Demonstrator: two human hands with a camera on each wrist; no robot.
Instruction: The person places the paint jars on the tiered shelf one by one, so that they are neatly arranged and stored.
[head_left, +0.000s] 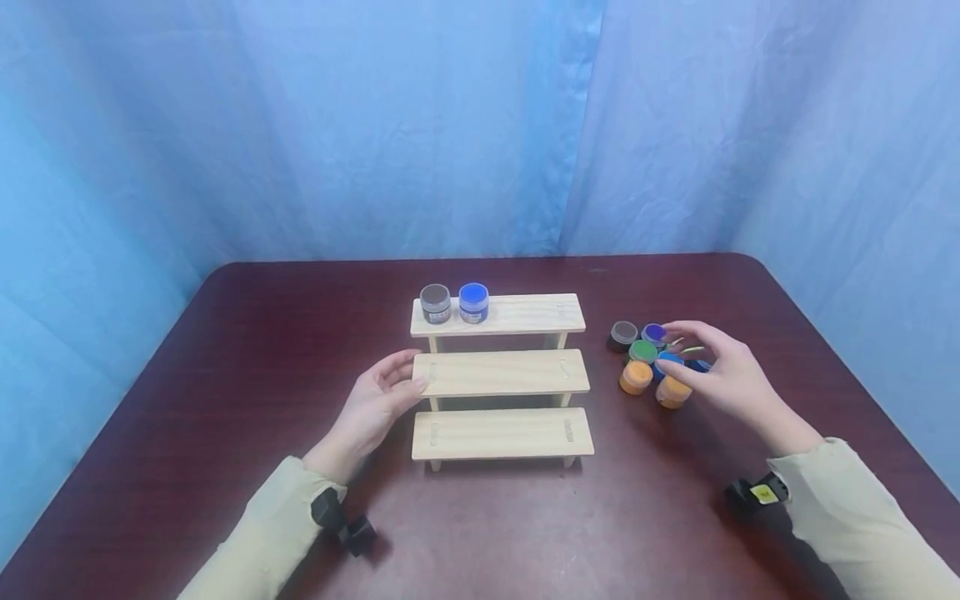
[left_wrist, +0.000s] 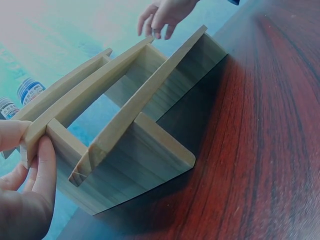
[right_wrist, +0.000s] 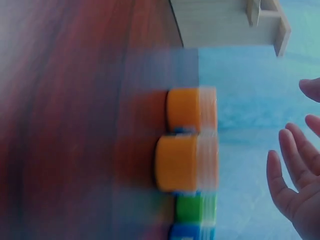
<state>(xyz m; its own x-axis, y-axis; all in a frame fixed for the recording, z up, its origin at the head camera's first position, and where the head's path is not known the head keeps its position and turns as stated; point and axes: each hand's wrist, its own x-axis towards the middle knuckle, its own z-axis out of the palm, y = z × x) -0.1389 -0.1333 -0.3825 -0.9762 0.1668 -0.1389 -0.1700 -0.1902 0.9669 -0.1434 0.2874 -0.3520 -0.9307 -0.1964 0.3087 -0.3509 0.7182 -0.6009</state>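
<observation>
A three-tier wooden display stand (head_left: 498, 373) rises in steps on the table. My left hand (head_left: 378, 406) pinches the left end of its middle shelf; in the left wrist view the thumb lies on top and the fingers below. On the top shelf stand a dark brown paint jar (head_left: 436, 304) and a blue paint jar (head_left: 473, 303), side by side. My right hand (head_left: 726, 371) hovers over a cluster of lidded jars, holding nothing, fingers spread and slightly bent. Orange jars (right_wrist: 176, 162) and a green jar (head_left: 642, 353) are among them; the hand partly covers others.
The dark red-brown table (head_left: 300, 333) has rounded far corners. Light blue curtains (head_left: 420, 133) hang behind it and along both sides. Another dark jar (head_left: 623, 336) and a purple-topped jar (head_left: 654, 335) stand at the cluster's far side, right of the stand.
</observation>
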